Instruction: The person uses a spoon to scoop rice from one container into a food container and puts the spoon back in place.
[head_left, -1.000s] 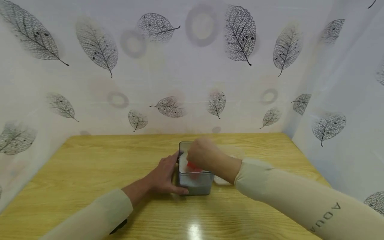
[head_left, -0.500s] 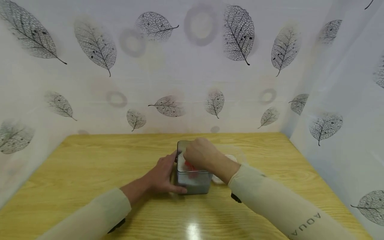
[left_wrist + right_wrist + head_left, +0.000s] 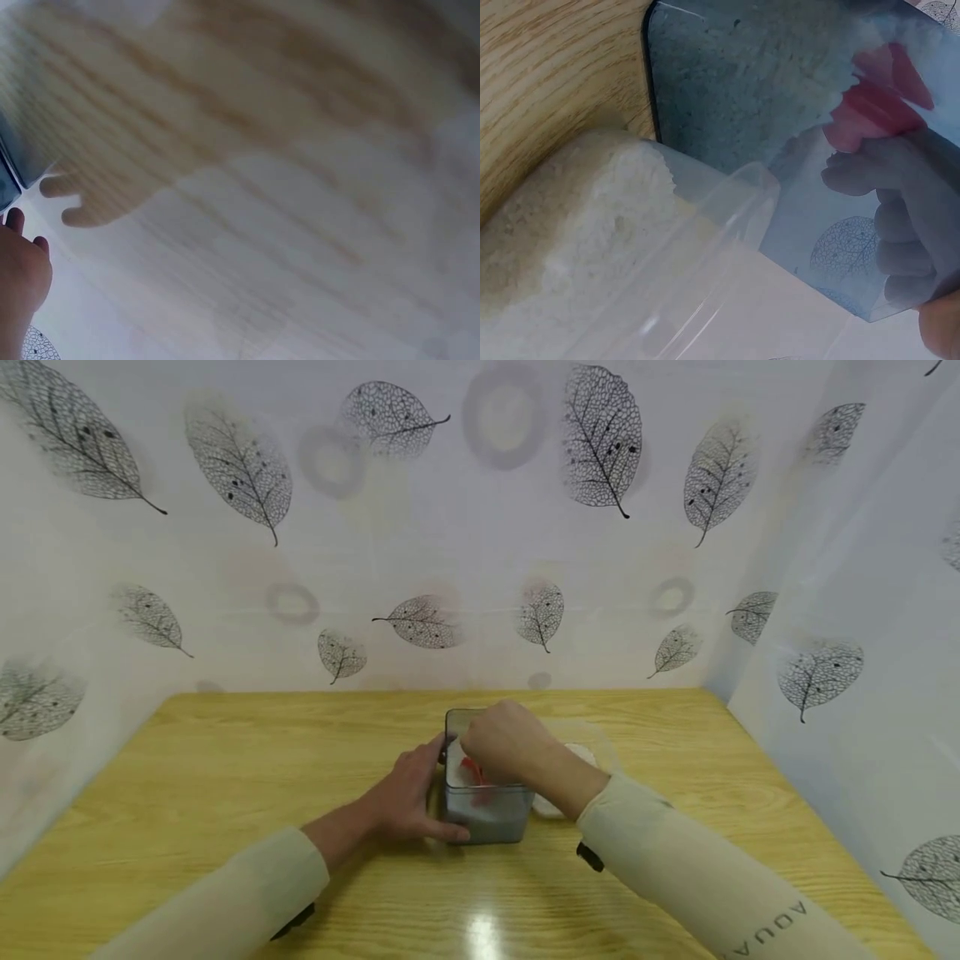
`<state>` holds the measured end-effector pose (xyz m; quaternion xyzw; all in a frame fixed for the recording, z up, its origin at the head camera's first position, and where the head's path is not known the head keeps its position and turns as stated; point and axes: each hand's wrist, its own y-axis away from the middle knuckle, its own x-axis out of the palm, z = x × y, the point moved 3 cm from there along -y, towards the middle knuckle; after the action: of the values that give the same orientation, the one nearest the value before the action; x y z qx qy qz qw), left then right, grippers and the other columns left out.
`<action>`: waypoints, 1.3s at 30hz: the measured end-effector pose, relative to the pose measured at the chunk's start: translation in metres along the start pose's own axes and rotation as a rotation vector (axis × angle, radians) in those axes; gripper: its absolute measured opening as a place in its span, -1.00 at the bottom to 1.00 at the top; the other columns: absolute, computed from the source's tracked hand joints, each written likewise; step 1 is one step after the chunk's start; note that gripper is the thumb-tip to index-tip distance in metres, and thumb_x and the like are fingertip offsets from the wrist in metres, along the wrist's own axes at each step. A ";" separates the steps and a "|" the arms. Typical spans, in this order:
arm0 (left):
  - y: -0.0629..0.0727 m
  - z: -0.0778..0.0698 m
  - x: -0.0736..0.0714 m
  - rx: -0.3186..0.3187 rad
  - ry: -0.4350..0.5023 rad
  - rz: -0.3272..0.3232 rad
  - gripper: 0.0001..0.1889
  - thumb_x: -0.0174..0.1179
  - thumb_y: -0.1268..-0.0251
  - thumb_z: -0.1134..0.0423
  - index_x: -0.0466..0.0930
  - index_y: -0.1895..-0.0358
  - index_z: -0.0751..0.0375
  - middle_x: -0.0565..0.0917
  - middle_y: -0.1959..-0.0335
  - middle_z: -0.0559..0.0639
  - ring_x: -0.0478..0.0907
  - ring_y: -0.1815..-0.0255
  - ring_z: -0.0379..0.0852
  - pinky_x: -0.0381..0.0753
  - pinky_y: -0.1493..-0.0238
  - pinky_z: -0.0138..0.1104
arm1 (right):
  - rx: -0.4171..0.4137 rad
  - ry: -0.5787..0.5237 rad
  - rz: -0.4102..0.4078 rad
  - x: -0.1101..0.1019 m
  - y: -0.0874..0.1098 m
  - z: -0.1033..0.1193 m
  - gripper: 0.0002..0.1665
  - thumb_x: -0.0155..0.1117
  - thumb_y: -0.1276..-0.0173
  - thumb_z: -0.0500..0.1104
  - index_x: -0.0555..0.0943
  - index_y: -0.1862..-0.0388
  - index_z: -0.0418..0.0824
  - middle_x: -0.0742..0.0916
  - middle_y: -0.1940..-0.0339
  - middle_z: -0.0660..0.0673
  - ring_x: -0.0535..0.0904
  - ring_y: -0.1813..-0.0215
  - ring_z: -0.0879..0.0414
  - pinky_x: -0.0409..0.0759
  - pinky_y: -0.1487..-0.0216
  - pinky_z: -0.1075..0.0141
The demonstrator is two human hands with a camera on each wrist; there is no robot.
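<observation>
1 bin (image 3: 486, 818) well inside table (image 3: 285, 752) side edges, left hand (image 3: 408, 797) spread against it, right hand (image 3: 507, 741) gripping red object (image 3: 874, 112)

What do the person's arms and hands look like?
Both the left sleeve and the right sleeve are pale cream-green and reach the wrist. Dark letters, like "AQUA", run along the right one. Something black peeks out under each cuff. The left hand and right hand are bare: no gloves.
</observation>
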<state>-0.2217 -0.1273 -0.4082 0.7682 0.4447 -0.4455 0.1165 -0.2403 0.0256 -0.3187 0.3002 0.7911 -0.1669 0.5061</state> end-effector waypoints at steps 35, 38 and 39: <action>-0.001 -0.002 -0.001 0.016 0.026 -0.015 0.28 0.47 0.23 -0.38 -0.03 -0.59 0.00 0.36 -0.45 -0.14 0.25 -0.47 -0.09 0.18 -0.39 0.12 | 0.103 -0.076 -0.098 -0.002 0.007 -0.008 -0.55 0.38 -0.11 -0.08 0.33 0.80 0.00 0.41 0.75 0.09 0.23 0.65 0.18 0.44 0.65 0.22; -0.001 -0.002 -0.001 0.020 0.030 -0.015 0.28 0.47 0.21 -0.38 -0.02 -0.58 0.07 0.38 -0.44 -0.12 0.26 -0.46 -0.08 0.18 -0.39 0.14 | 0.152 -0.089 -0.103 -0.002 0.007 -0.009 -0.57 0.40 -0.13 -0.04 0.39 0.79 -0.01 0.44 0.75 0.08 0.29 0.66 0.17 0.47 0.64 0.19; -0.001 -0.002 -0.001 0.016 0.033 -0.012 0.29 0.47 0.20 -0.38 -0.03 -0.59 0.08 0.38 -0.44 -0.12 0.26 -0.46 -0.08 0.17 -0.39 0.14 | 0.170 -0.093 -0.102 -0.002 0.007 -0.010 -0.58 0.40 -0.15 -0.02 0.41 0.77 -0.02 0.45 0.75 0.08 0.31 0.66 0.16 0.49 0.63 0.18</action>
<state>-0.2214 -0.1257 -0.4058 0.7735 0.4478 -0.4371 0.1005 -0.2420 0.0363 -0.3127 0.2934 0.7641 -0.2726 0.5057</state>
